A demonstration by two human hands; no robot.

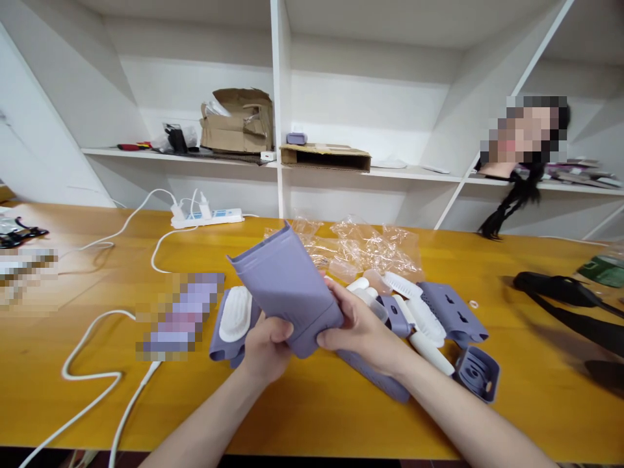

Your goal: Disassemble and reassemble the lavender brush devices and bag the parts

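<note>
Both hands hold a purple plastic housing (292,279) tilted above the table, its open end pointing up and to the left. My left hand (268,348) grips its lower left side, thumb on the front face. My right hand (353,318) is closed round the lower right corner, by a seam near the closed end. Left of the hands, a white ribbed oval part (236,313) rests on another purple housing (218,344). Beneath my right forearm lies a purple perforated panel (385,380). White brush-like pieces (424,318) and a purple cap (397,317) lie to the right.
A purple slotted shell (451,309) and a purple tray-like part (478,374) lie on the right. Clear plastic wrap (365,244) spreads behind the hands. A power strip (209,219) with white cables stands at the back left. A black strap (560,292) lies far right.
</note>
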